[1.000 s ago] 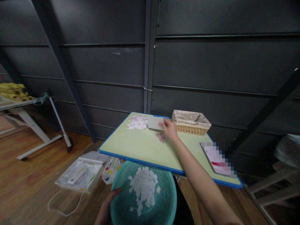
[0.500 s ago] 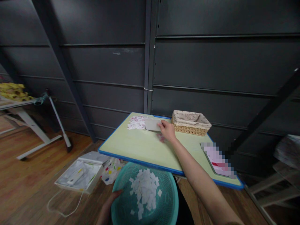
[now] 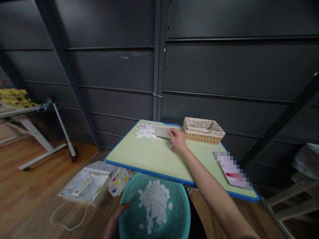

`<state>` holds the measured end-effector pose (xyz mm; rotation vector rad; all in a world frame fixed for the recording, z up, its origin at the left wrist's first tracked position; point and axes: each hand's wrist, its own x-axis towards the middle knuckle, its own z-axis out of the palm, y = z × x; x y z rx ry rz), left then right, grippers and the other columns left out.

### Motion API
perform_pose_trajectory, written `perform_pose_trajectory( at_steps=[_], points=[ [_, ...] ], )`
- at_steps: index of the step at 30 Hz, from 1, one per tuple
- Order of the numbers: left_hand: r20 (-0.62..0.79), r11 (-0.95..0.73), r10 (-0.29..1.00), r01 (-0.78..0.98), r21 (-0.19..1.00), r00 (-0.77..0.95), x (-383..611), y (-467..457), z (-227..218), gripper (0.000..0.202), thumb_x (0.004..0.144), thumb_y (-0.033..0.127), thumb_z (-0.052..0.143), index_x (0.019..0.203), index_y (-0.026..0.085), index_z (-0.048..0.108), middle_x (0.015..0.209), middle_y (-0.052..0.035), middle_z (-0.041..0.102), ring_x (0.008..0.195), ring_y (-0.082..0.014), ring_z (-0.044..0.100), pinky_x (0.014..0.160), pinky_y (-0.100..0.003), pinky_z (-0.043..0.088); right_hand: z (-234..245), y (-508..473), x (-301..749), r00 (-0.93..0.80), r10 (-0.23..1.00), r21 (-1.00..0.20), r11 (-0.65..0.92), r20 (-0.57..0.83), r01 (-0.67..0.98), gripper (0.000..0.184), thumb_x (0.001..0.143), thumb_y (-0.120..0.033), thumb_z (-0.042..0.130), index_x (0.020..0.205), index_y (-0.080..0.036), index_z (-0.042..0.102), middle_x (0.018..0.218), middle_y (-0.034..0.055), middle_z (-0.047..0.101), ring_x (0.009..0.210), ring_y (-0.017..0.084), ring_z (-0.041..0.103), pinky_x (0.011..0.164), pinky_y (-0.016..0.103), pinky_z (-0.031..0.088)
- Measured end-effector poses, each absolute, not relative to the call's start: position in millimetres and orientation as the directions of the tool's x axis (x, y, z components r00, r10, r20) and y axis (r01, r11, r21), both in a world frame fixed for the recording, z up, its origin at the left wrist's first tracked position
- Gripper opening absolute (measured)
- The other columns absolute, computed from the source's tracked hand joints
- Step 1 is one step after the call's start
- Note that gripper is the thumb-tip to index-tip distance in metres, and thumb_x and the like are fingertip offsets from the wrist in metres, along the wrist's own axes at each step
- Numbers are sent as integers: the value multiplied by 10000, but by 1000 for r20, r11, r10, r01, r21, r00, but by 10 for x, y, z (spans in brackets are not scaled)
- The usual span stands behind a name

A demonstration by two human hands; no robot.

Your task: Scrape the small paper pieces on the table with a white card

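Note:
My right hand (image 3: 176, 137) pinches a flat white card-like plate (image 3: 161, 132) by its right end, above the light green tabletop (image 3: 147, 154). The plate's left end touches or overlaps a spread of small white paper pieces (image 3: 146, 130), some with pink marks. Down in front of me, my left hand (image 3: 122, 210) grips the left rim of a teal plastic strainer basket (image 3: 178, 207). Inside the basket lies a heap of small white paper squares (image 3: 155, 199). The thumb shows over the rim; the other left fingers are hidden.
A wicker basket with a cloth lining (image 3: 203, 130) stands at the table's back right. A partly blurred flat packet (image 3: 231, 171) lies at the right edge. On the floor at left are an open white box (image 3: 83, 186) with a cord and a dotted plastic bag (image 3: 119, 181).
The white plate has tipped slightly, and more of the paper pieces shows beside its left end. My left hand and the teal basket have hardly moved.

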<state>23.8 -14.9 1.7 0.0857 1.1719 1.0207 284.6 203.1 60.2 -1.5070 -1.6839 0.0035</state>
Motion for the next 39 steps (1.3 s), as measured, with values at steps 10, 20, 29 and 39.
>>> perform_pose_trajectory(
  at_steps=[10,20,29,39],
  points=[
    [-720,591,693,-602,537,38,231,-143,-54,606,726,248,680,1250,-16,524,721,-140,785,793,-334,734,757,-448,565,603,2030,2856,127,804,-585,304,581,752,276,856,-323,510,953,-171,720,864,68,729,732,195,617,652,261,391],
    [-742,598,670,-601,531,11,248,-134,52,611,668,260,723,1209,17,576,734,-135,787,803,-351,731,730,-448,576,601,2053,2861,176,809,-624,274,561,732,268,837,-327,531,914,-160,725,780,65,722,677,189,607,619,256,399],
    [-725,596,688,-566,569,-3,245,-154,23,503,702,207,677,1164,22,603,602,-94,762,777,-352,734,722,-467,571,582,2064,2844,186,818,-657,278,545,701,270,824,-323,546,925,-156,732,791,74,729,689,199,628,641,271,432],
    [-735,609,677,-597,522,48,228,-126,-32,602,718,284,694,1228,-3,552,705,-137,782,818,-347,731,758,-446,564,527,2091,2801,146,846,-742,351,512,570,285,815,-334,559,940,-144,729,844,84,738,701,199,647,620,267,449]
  ],
)
